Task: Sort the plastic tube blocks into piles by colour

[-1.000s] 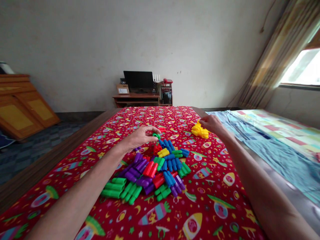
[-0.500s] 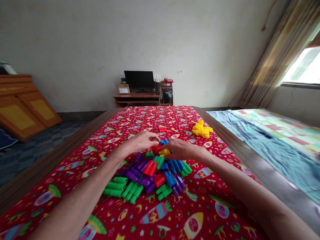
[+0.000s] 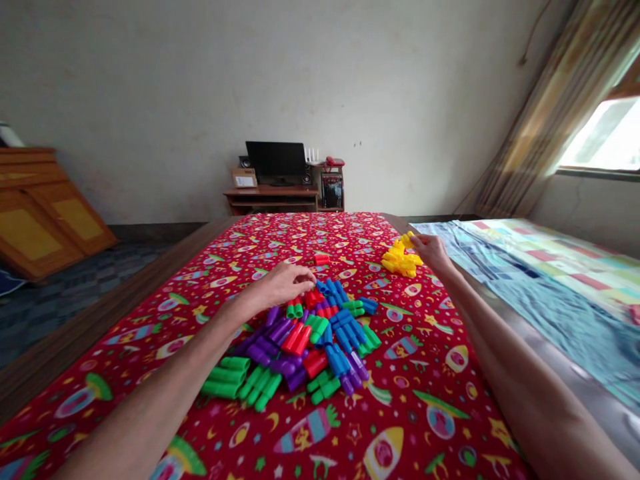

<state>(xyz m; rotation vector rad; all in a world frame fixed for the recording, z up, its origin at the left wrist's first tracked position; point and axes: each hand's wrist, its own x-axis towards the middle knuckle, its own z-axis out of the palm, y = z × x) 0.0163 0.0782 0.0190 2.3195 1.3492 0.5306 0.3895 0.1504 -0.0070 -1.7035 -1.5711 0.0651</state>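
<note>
My right hand [image 3: 433, 251] pinches a yellow toy block [image 3: 407, 239] just above a small heap of yellow blocks [image 3: 399, 261] on the right side of the cloth. My left hand [image 3: 289, 283] is at the far left edge of a mixed pile, its fingers curled together by a red block [image 3: 315, 296]. Whether anything is between those fingertips is hidden. Blue blocks [image 3: 346, 328], green blocks [image 3: 262, 386], purple blocks [image 3: 263, 351] and more red ones make up this pile. A lone red block [image 3: 321, 259] lies beyond it.
A red patterned cloth [image 3: 305, 460] covers the table, whose dark wooden edge [image 3: 495, 327] shows. To the right is a bed with a blue sheet [image 3: 540, 307]. A monitor [image 3: 276, 160] on a desk and a wooden cabinet [image 3: 50, 213] stand farther back.
My right hand has moved from the mixed pile to the yellow heap, carrying a yellow block. Blue and green blocks it covered now show. My left hand has stayed nearly in place.
</note>
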